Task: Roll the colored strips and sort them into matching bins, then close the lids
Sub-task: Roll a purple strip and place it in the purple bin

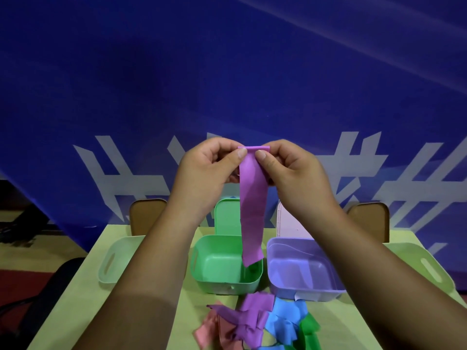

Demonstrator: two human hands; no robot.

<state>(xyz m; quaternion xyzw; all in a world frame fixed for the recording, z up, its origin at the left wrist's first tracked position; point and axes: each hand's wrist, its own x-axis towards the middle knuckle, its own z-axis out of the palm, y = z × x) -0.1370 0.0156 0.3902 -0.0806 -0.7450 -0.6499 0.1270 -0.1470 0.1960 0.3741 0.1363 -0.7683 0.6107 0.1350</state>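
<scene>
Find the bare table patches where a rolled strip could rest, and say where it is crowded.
Bare table lies front right, between the strip pile, the purple bin and the right forearm. Another patch lies front left, before the pale bin. Crowded: the green bin and purple bin, nearly touching.

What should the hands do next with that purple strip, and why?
Probably roll the top edge downward between thumbs and fingers. Both the left hand and right hand pinch the purple strip at its top, where only a small fold shows; the rest hangs flat, unrolled. The purple bin stands open.
</scene>
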